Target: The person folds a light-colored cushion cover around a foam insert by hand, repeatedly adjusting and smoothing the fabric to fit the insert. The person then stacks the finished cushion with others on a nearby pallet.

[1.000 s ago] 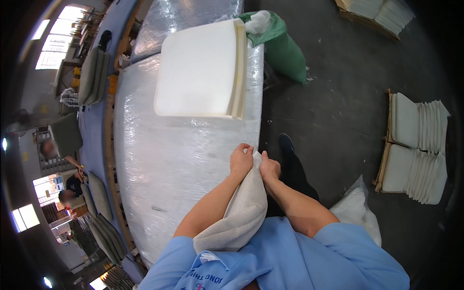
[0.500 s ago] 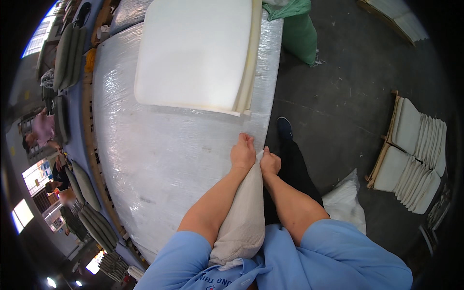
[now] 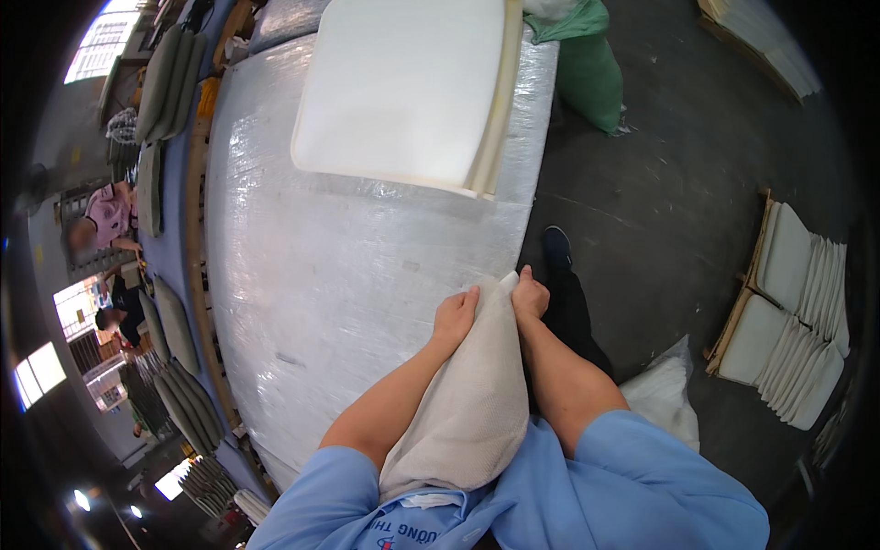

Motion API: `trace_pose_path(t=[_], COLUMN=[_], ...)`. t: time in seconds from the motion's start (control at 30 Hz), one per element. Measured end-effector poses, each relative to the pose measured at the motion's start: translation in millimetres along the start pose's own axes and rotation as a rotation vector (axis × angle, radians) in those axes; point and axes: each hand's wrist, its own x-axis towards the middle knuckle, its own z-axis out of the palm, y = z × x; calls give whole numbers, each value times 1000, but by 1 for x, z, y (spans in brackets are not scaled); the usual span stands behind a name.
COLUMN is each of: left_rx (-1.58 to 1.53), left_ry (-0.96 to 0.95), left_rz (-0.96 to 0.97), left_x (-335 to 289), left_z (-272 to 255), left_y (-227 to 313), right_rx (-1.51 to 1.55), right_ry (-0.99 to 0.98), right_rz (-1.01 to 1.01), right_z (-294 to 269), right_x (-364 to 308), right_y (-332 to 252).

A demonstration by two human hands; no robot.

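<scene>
While left hand (image 3: 456, 316) and right hand (image 3: 529, 298) pinch the beige fabric cover (image 3: 472, 403) closed at the surface's (image 3: 348, 275) near edge, fitting appears underway; next calls for foam

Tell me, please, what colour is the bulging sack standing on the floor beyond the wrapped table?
Green; the bulging sack shows in the head view.

A foam slab (image 3: 403, 87) lies on the worktop (image 3: 339, 284) at upper centre. A sack (image 3: 591, 78) stands right of it. Stacked cushions (image 3: 793, 312) sit on the floor at far right.
</scene>
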Motion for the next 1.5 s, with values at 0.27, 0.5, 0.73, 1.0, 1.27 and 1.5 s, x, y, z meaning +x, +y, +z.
trace_pose_path(t=[0.27, 0.5, 0.73, 1.0, 1.27, 1.5], left_rx=[244, 16, 7, 121, 93, 12], left_ry=[165, 93, 50, 289, 173, 38], left_rz=[203, 54, 9, 160, 174, -75], left_x=[22, -1, -10, 5, 4, -56], left_z=[15, -10, -2, 10, 5, -10], left_y=[-4, -3, -11, -14, -25, -92], right_rx=[-84, 324, 793, 786, 703, 611], right_ry=[36, -108, -566, -634, -664, -698], right_rz=[-129, 86, 240, 308, 314, 316], right_z=[10, -3, -24, -51, -70, -97], right_x=[20, 17, -22, -26, -33, -33], right_y=[24, 43, 121, 154, 165, 171])
